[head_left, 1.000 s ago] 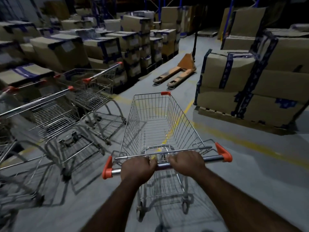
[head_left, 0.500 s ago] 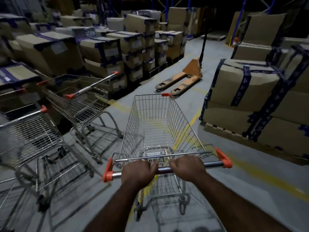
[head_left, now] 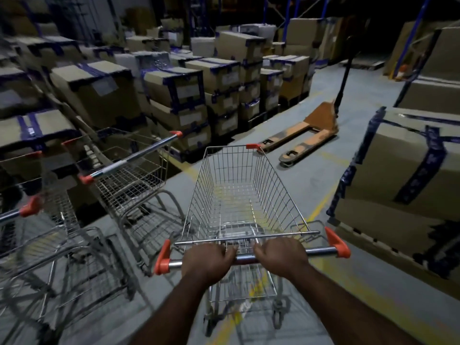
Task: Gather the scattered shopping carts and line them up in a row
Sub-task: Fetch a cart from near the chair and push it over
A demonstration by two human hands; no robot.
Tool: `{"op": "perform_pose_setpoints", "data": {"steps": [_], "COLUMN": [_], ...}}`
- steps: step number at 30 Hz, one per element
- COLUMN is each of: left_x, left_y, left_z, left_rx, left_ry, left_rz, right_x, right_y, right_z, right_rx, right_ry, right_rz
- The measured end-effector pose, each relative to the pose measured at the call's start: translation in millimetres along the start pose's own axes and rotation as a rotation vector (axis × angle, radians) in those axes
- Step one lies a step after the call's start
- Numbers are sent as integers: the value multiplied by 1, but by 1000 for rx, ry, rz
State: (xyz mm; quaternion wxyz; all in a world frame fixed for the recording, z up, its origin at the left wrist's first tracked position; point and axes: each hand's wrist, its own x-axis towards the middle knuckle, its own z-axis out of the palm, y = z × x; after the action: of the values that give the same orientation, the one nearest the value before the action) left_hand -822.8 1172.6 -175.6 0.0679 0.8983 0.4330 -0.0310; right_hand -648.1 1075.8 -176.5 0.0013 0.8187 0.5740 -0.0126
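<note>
Dim warehouse aisle with grey concrete floor (head_left: pixel 311 175), a worn yellow line (head_left: pixel 321 206) painted along it and passing under the cart. On the left side, many stacked brown boxes (head_left: pixel 174 88) bound with dark blue tape, set close together in rows up to the far wall. At the back, blue rack (head_left: pixel 420 18) rising into the dark. On the right side, one large taped box (head_left: pixel 403 165) on a low pallet just beside the aisle, with more cartons stacked behind it. Further ahead, orange pallet jack (head_left: pixel 306 133) on the floor, forks toward the camera, black handle rising up. In the middle of the aisle, wire cart (head_left: pixel 236 195) with orange caps at both ends of the handle (head_left: pixel 321 251). Left hand (head_left: pixel 207 261) and right hand (head_left: pixel 280 255) side by side on the middle of the handle, knuckles up, fingers of both curled fully around the bar and gripping it, with a small gap between the two hands. Just beside this cart on the left, second cart (head_left: pixel 129 175), turned at an angle toward the boxes. Near it at the left edge, third cart (head_left: pixel 37 232), much blurred; touching the second or apart from it, not possible to tell.
</note>
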Motion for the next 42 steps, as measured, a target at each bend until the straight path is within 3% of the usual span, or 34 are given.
{"op": "perform_pose_setpoints", "data": {"steps": [22, 42], "left_x": [319, 466], "left_y": [12, 45], "left_z": [-29, -42], "left_rx": [-117, -122], "left_ry": [0, 54], "left_rz": [-41, -344], "right_x": [345, 535], "right_y": [122, 186], "right_z": [-18, -20], "right_rx": [-56, -35], "right_ry": [-67, -92], "right_rz": [-102, -393]}}
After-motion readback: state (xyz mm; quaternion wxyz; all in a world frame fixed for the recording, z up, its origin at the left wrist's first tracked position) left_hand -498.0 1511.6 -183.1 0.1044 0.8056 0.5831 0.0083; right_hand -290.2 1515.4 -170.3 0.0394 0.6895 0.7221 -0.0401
